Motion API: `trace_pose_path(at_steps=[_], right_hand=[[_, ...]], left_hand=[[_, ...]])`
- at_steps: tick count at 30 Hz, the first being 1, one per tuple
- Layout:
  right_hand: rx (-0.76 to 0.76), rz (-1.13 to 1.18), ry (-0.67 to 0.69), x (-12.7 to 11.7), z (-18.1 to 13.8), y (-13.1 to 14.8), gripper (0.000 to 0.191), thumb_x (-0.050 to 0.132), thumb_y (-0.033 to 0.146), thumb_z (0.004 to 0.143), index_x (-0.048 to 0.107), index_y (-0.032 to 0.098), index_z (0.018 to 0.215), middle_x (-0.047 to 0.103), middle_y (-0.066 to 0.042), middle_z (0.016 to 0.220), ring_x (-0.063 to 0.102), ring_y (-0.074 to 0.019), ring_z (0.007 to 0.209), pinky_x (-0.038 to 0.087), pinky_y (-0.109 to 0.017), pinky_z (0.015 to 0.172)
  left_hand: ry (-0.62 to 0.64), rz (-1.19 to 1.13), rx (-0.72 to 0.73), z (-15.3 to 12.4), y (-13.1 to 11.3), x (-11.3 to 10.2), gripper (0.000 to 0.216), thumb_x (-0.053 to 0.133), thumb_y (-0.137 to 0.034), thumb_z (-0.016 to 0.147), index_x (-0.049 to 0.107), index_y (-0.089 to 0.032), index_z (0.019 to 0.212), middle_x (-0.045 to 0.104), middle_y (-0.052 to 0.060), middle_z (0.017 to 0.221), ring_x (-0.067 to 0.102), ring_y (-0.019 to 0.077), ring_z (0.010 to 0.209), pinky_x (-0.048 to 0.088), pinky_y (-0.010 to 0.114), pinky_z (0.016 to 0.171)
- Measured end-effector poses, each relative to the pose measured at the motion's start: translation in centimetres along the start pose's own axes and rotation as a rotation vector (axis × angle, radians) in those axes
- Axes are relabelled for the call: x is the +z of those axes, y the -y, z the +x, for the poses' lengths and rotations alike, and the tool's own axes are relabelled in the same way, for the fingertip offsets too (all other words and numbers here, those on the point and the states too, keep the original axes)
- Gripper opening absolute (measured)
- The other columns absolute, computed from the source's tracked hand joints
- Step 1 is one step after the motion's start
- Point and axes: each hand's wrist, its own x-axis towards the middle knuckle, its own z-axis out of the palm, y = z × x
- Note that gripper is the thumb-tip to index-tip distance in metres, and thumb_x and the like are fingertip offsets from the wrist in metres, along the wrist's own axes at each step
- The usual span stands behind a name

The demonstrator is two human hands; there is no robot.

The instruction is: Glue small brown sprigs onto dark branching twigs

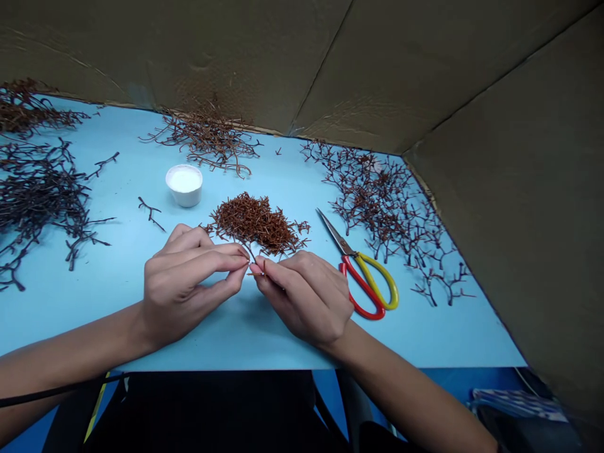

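Observation:
My left hand (193, 277) is closed in a pinch just left of the table's middle, its fingertips almost meeting those of my right hand. What it holds, if anything, is too small to make out. My right hand (306, 296) pinches a thin dark twig (251, 253), and small reddish-brown tips stick out around its thumb and forefinger. Just beyond both hands lies a heap of short reddish-brown sprigs (255, 220). Scissors (352, 251) with one red and one yellow handle lie beside my right hand, blades slightly apart and pointing away.
A small white cup (185, 187) with white contents stands behind my left hand. Dark branched twigs (38, 189) pile up at left, brown stems (207, 138) at the back, and brown-tipped twigs (382, 195) at right. Cardboard walls (236, 56) border the blue table (189, 352).

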Motion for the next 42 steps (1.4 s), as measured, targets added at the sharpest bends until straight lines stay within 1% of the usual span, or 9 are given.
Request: trace_pose_path(at_steps=[5,18,21,24,27,30,35,39,42], right_hand=[[-0.035,-0.015,-0.002,0.0,-0.1,0.0,0.010,0.073,0.010,0.097,0.072,0.014,0.106,0.070,-0.004,0.072,0.061,-0.0163,0.062,0.048,-0.031,0.055],[-0.040,0.003,0.023,-0.1,-0.3,-0.4,0.019,0.077,0.008,0.093,0.074,0.014,0.111,0.074,-0.005,0.076,0.061,-0.0168,0.062,0.046,-0.031,0.056],[0.138,0.112,-0.043,0.4,0.0,-0.7,0.017,0.077,0.007,0.093,0.075,0.019,0.105,0.077,-0.005,0.082,0.064,-0.0155,0.066,0.049,-0.028,0.057],[0.468,0.283,-0.091,0.7,0.5,-1.4,0.013,0.076,0.011,0.095,0.075,0.022,0.090,0.077,-0.003,0.084,0.065,-0.0154,0.069,0.050,-0.028,0.060],[0.842,0.543,-0.048,0.8,0.8,-2.3,0.020,0.079,0.027,0.095,0.074,0.021,0.077,0.072,-0.003,0.078,0.063,-0.0161,0.070,0.049,-0.028,0.061],[1.103,0.787,0.006,1.0,0.7,-3.0,0.032,0.087,0.048,0.087,0.075,0.020,0.076,0.065,-0.001,0.071,0.052,-0.0129,0.062,0.041,-0.027,0.054],[1.284,1.038,0.037,1.3,0.4,-3.3,0.041,0.094,0.054,0.076,0.074,0.019,0.071,0.060,0.001,0.070,0.037,-0.0080,0.055,0.026,-0.025,0.048],[1.322,1.218,0.105,1.0,0.7,-2.9,0.038,0.099,0.048,0.071,0.078,0.019,0.082,0.066,0.000,0.080,0.035,-0.0066,0.056,0.025,-0.024,0.047],[1.324,1.305,0.169,0.7,1.0,-2.5,0.041,0.101,0.041,0.068,0.080,0.021,0.097,0.064,0.002,0.077,0.035,-0.0065,0.056,0.024,-0.022,0.047]], left_hand=[[0.036,0.024,0.048,0.0,0.1,-0.1,0.012,0.077,-0.010,0.093,0.077,-0.021,0.095,0.086,0.003,0.092,0.060,0.0152,0.066,0.043,0.038,0.071],[0.059,0.026,0.086,-0.3,0.6,0.0,0.008,0.077,-0.015,0.097,0.077,-0.021,0.102,0.086,0.005,0.099,0.065,0.0148,0.071,0.045,0.039,0.073],[0.087,-0.035,0.067,0.2,1.2,-0.1,0.009,0.081,-0.019,0.095,0.078,-0.019,0.103,0.086,0.006,0.101,0.075,0.0169,0.082,0.054,0.036,0.078],[0.132,-0.007,-0.018,1.5,2.5,-1.3,0.015,0.084,-0.025,0.093,0.081,-0.018,0.106,0.086,0.006,0.101,0.076,0.0148,0.079,0.058,0.029,0.076],[0.167,0.149,-0.104,2.8,4.5,-3.0,0.011,0.076,-0.022,0.097,0.082,-0.020,0.106,0.086,0.003,0.096,0.069,0.0116,0.065,0.053,0.026,0.065],[0.357,0.287,-0.108,3.3,6.2,-4.1,0.012,0.073,-0.024,0.098,0.083,-0.020,0.105,0.084,0.003,0.093,0.065,0.0123,0.060,0.050,0.029,0.064],[0.676,0.567,0.001,2.8,6.6,-3.9,0.019,0.066,-0.028,0.101,0.081,-0.021,0.112,0.081,0.009,0.106,0.075,0.0262,0.092,0.044,0.032,0.062],[0.747,0.714,0.033,2.4,6.7,-3.4,0.018,0.064,-0.026,0.103,0.080,-0.022,0.108,0.078,0.009,0.107,0.073,0.0268,0.090,0.038,0.033,0.057],[0.724,0.710,0.034,2.3,7.2,-3.5,0.018,0.063,-0.026,0.103,0.081,-0.022,0.103,0.077,0.009,0.101,0.072,0.0263,0.088,0.037,0.033,0.057]])
